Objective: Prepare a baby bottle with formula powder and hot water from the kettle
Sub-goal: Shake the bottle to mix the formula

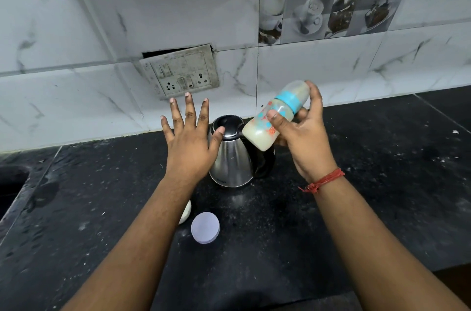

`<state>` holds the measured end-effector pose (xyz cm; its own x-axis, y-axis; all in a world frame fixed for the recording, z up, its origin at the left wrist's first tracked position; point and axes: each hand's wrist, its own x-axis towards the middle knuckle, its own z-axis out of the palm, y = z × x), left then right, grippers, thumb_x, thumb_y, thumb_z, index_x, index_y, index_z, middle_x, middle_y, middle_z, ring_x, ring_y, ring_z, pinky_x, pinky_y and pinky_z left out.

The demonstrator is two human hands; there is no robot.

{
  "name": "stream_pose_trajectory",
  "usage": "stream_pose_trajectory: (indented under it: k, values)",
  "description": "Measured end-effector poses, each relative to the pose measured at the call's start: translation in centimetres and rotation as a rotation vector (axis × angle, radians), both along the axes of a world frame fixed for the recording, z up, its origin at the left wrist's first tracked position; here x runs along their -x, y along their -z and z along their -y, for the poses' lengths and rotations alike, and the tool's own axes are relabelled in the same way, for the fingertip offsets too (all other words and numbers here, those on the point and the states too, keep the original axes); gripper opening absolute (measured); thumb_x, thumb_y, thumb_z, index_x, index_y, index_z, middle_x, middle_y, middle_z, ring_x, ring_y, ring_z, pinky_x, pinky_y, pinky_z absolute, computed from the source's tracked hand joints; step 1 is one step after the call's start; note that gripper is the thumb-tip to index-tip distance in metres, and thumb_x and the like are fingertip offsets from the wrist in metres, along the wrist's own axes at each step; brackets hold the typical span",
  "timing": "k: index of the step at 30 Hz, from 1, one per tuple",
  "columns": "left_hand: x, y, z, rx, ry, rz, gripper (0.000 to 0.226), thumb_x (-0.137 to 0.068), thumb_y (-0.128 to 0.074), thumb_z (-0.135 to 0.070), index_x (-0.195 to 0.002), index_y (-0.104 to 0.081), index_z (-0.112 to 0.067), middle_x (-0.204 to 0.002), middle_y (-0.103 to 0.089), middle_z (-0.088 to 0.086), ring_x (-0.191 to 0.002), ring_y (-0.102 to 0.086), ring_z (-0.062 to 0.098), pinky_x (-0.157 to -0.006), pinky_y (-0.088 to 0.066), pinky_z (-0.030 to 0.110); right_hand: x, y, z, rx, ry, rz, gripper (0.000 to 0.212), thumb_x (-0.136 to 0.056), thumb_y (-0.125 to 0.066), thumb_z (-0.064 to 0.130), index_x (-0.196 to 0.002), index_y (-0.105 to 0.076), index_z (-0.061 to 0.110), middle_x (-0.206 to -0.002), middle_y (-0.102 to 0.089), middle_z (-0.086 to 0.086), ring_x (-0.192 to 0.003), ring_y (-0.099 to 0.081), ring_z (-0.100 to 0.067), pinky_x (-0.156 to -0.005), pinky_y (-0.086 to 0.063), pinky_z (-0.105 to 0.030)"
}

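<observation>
My right hand (303,139) grips a baby bottle (274,116) with a blue collar and a clear cap, tilted with its base down-left. Milky liquid fills its lower part. The bottle hangs above the steel kettle (233,157), which stands on the black counter with its black lid shut. My left hand (190,142) is held flat above the counter just left of the kettle, fingers spread, holding nothing. A white container (186,212) shows partly behind my left forearm, with a pale round lid (205,227) lying flat beside it.
The black stone counter (356,208) is dusted with powder specks. A sink edge (12,183) lies at the far left. A loose switch and socket plate (182,72) hangs on the marble-tiled wall behind the kettle.
</observation>
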<state>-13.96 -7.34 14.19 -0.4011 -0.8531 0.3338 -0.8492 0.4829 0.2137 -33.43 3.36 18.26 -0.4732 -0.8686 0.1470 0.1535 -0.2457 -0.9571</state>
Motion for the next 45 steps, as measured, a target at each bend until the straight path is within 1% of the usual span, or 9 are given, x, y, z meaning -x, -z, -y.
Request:
stream_pose_trajectory:
  k: [4,10,15,21,27,31,34,39,45]
  values:
    - [0.3,-0.1,-0.2,-0.008,0.005,-0.015,0.075,-0.102,-0.021,-0.062,-0.166,-0.001,-0.028,-0.172,0.019,0.006,-0.157,0.025,0.033,-0.125,0.008,0.063,0.3,-0.5,-0.6,-0.103,-0.272,-0.237,0.105,-0.070,-0.083,0.019,-0.154,-0.024,0.036,-0.126,-0.064,-0.014,-0.100,-0.075,-0.024,-0.091,-0.059,-0.046]
    - [0.4,-0.2,-0.2,-0.010,0.001,-0.019,0.075,-0.103,-0.022,-0.062,-0.166,-0.002,-0.028,-0.172,0.018,0.007,-0.157,0.024,0.034,-0.125,0.007,0.063,0.3,0.0,0.1,-0.015,0.039,-0.006,0.096,-0.085,-0.078,0.005,-0.154,-0.020,0.036,-0.131,-0.061,-0.017,-0.111,-0.070,-0.028,-0.086,-0.061,-0.052]
    - [0.4,0.0,0.0,-0.009,0.004,-0.037,0.076,-0.102,-0.017,-0.065,-0.166,-0.003,-0.027,-0.173,0.017,0.007,-0.157,0.024,0.033,-0.125,0.006,0.064,0.0,0.9,-0.5,-0.150,-0.298,-0.242,0.102,-0.075,-0.084,0.010,-0.154,-0.024,0.036,-0.130,-0.062,-0.015,-0.101,-0.075,-0.025,-0.091,-0.060,-0.047]
    - [0.3,0.2,0.0,-0.024,0.004,-0.060,0.081,-0.097,-0.011,-0.069,-0.165,-0.005,-0.027,-0.173,0.015,0.006,-0.157,0.023,0.033,-0.125,0.005,0.064,0.0,0.8,0.2,-0.003,0.073,0.024,0.095,-0.085,-0.077,0.002,-0.154,-0.020,0.035,-0.131,-0.061,-0.014,-0.106,-0.072,-0.021,-0.081,-0.062,-0.044]
    - [0.1,0.3,0.1,-0.023,0.003,-0.061,0.080,-0.097,-0.012,-0.069,-0.165,-0.004,-0.028,-0.173,0.016,0.006,-0.157,0.025,0.032,-0.125,0.006,0.064,-0.1,1.5,-0.1,-0.142,-0.226,-0.181,0.097,-0.080,-0.081,0.003,-0.151,-0.026,0.039,-0.130,-0.063,-0.009,-0.103,-0.074,-0.024,-0.088,-0.061,-0.047]
    - [-0.1,0.2,-0.1,-0.034,-0.005,-0.055,0.076,-0.102,-0.019,-0.065,-0.166,-0.003,-0.029,-0.173,0.017,0.006,-0.157,0.025,0.032,-0.125,0.006,0.064,0.2,1.0,0.0,-0.068,0.056,0.001,0.093,-0.085,-0.078,0.007,-0.152,-0.024,0.039,-0.126,-0.063,-0.009,-0.100,-0.073,-0.020,-0.073,-0.062,-0.042]
    - [-0.2,0.2,-0.1,-0.038,-0.009,-0.052,0.076,-0.102,-0.021,-0.064,-0.166,-0.002,-0.029,-0.173,0.018,0.005,-0.157,0.025,0.032,-0.125,0.007,0.064,0.5,1.1,0.0,-0.028,0.151,0.011,0.093,-0.087,-0.078,0.008,-0.153,-0.020,0.038,-0.129,-0.063,-0.008,-0.101,-0.074,-0.017,-0.076,-0.063,-0.044]
    - [0.3,0.1,-0.4,-0.032,-0.002,-0.036,0.075,-0.102,-0.021,-0.063,-0.166,-0.002,-0.028,-0.173,0.018,0.006,-0.157,0.025,0.032,-0.125,0.007,0.063,-0.9,2.1,-0.6,-0.134,-0.206,-0.183,0.098,-0.082,-0.079,0.000,-0.154,-0.023,0.034,-0.136,-0.060,-0.009,-0.105,-0.073,-0.021,-0.088,-0.061,-0.039]
    - [-0.2,0.1,-0.3,-0.030,-0.005,-0.031,0.075,-0.102,-0.021,-0.064,-0.166,-0.002,-0.028,-0.173,0.017,0.007,-0.157,0.025,0.033,-0.125,0.007,0.064,-0.5,1.6,0.0,-0.030,0.115,-0.027,0.095,-0.084,-0.079,0.005,-0.152,-0.022,0.039,-0.134,-0.058,-0.012,-0.104,-0.073,-0.016,-0.087,-0.061,-0.049]
